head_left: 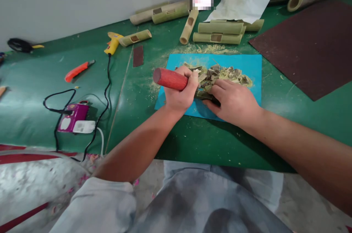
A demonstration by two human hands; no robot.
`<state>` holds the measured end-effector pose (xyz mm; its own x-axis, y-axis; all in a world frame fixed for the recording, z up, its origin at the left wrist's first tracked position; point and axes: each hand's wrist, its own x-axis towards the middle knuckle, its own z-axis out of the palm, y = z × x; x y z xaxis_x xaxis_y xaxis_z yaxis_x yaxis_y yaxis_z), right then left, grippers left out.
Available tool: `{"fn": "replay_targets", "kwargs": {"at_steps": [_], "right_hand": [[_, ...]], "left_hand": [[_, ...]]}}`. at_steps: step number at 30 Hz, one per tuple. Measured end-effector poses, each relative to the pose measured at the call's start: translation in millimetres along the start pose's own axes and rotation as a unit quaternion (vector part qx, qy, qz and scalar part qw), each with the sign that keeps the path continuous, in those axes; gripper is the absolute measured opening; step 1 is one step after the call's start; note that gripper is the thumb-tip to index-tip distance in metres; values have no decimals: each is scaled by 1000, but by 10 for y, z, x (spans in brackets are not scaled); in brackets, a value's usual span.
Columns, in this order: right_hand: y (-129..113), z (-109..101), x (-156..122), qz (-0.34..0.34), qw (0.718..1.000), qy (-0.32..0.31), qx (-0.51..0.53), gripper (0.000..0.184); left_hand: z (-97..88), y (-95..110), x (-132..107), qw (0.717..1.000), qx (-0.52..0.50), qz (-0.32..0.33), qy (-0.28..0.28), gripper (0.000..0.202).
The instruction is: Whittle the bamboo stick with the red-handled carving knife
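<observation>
My left hand (183, 91) is wrapped round a tool with a thick red wooden handle (172, 79). The handle's butt points to the left, and the tool's working end is hidden behind my fingers. Close on its right, my right hand (233, 99) grips a piece of green bamboo (204, 95) low on a blue mat (254, 97). Most of that piece is covered by my fingers. Behind both hands, broken bamboo chips (220, 73) and pale shavings lie heaped on the mat.
Bamboo tubes with cut openings (217, 38) stand behind the mat, near a white sheet (242, 3). A dark brown sheet (308, 49) lies right. On the left are a yellow glue gun (112, 44), an orange utility knife (78, 71) and a purple box (73, 115) with cables.
</observation>
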<state>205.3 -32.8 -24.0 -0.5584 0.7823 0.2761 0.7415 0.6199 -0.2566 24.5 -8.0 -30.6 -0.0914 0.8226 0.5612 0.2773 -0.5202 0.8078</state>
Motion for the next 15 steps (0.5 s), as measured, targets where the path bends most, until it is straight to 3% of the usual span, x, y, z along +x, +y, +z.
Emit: {"fn": "replay_targets", "kwargs": {"at_steps": [8,15], "right_hand": [[-48,-10,-4,-5,999,20,-34,23],[-58,-1,2,4,1000,14,-27,19]], "left_hand": [[-3,-43,-8,1000,-2,0,-3,44],[5,-61,-9,999,-30,-3,19,51]]}}
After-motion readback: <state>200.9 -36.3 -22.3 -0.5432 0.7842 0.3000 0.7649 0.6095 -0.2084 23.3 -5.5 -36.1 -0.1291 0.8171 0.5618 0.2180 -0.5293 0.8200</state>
